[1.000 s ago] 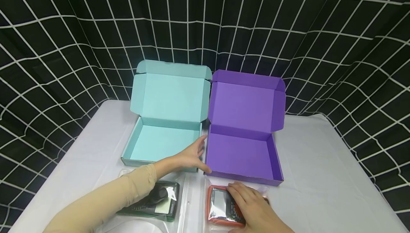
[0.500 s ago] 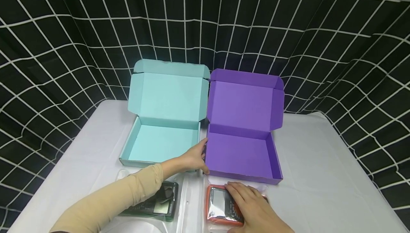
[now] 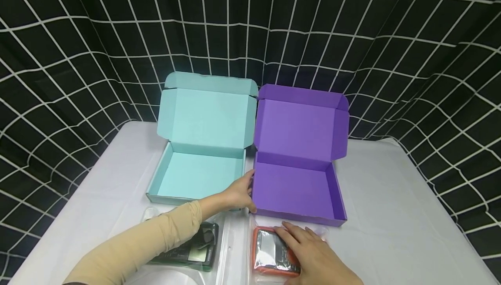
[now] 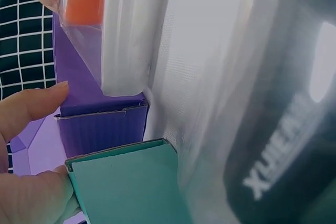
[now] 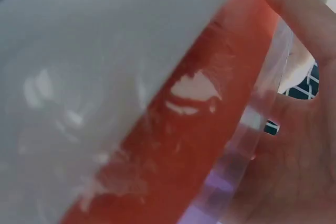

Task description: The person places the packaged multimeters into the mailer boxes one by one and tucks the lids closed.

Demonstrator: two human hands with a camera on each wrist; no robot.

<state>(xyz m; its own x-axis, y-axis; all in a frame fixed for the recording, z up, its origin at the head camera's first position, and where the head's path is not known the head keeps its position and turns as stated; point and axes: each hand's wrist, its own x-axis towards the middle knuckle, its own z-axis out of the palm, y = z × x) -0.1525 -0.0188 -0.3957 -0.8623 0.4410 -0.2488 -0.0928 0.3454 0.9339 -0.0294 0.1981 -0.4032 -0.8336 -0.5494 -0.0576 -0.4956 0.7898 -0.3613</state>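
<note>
My left hand (image 3: 239, 192) reaches to the front left corner of the open purple box (image 3: 295, 191). Its fingers go down into the narrow gap beside the teal box, partly hidden, while the thumb lies by the purple corner. In the left wrist view, that thumb (image 4: 31, 106) is stretched out, apart from the fingers. A red-orange multimeter (image 3: 266, 250) in a clear bag lies before the purple box. Over its right part my right hand (image 3: 315, 256) grips it, fingers across the far edge. The right wrist view shows the orange side (image 5: 210, 103) through shiny plastic.
The open teal box (image 3: 201, 176) stands left of the purple one, both lids raised. A dark, green-edged meter (image 3: 195, 254) in a clear bag lies under my left forearm. White cloth (image 3: 395, 215) covers the table; black grid curtain (image 3: 219, 11) surrounds it.
My left hand has drawn in a little; its fingers have dropped further into the gap and bent more beside the purple box. The right hand stays on the multimeter, nearly still.
</note>
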